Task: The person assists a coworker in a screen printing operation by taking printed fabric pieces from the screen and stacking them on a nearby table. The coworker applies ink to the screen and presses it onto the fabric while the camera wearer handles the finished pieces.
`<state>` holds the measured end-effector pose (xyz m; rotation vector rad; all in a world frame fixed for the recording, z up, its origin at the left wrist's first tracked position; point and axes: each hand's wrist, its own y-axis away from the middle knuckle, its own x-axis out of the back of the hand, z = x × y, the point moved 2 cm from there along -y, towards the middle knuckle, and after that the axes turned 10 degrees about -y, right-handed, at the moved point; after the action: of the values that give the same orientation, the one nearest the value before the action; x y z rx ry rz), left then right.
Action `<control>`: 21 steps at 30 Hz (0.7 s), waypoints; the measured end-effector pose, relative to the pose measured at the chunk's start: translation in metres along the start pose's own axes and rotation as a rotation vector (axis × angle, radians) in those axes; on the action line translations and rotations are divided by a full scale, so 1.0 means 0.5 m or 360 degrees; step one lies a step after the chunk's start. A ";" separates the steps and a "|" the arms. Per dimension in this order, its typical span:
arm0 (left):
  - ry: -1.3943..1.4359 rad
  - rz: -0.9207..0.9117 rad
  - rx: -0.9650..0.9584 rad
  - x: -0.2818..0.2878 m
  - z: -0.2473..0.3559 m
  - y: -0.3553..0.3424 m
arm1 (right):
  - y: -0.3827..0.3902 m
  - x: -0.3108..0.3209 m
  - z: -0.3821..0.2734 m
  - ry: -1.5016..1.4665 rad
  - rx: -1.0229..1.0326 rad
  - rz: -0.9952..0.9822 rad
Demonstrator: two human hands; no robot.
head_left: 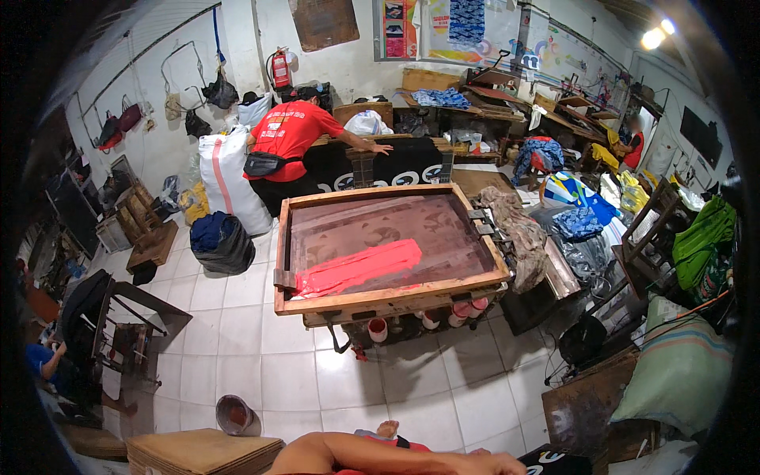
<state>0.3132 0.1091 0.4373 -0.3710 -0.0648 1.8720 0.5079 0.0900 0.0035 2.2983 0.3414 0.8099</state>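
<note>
My left forearm crosses the lower edge toward the right, and my left hand [505, 465] is cut off by the frame, its fingers hidden. Right beside it is a black cloth [546, 461] with a white print; whether the hand touches it I cannot tell. No part of my right hand can be made out. Farther ahead, a wood-framed printing screen [396, 305] rests on a stand. Thick pink-red ink [356, 269] is spread in a broad band across its mesh.
A co-worker in a red shirt [289, 131] leans over black printed cloths [404, 162] behind the screen. Ink-stained cups [378, 329] sit under it. A bucket [235, 415] and stacked boards [202, 453] stand near left. Sacks [229, 184] and cloth piles line both sides.
</note>
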 end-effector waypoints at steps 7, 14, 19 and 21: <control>-0.0380 0.1159 0.0425 0.172 -0.137 0.111 | -0.061 0.114 0.062 0.0797 0.1446 -0.0044; -0.0329 0.2081 0.0868 0.145 -0.284 0.271 | -0.095 0.163 0.139 0.0597 0.0039 -0.0361; -0.0288 0.2116 0.1030 0.090 -0.375 0.293 | -0.081 0.206 0.112 0.0632 0.0492 -0.0516; -0.0339 0.2060 0.1067 0.081 -0.390 0.286 | -0.076 0.208 0.083 0.0506 0.0313 -0.0544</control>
<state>0.2266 0.0724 0.2108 0.3785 0.8205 3.0057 0.6139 0.1428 0.0015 2.1936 0.9659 0.9965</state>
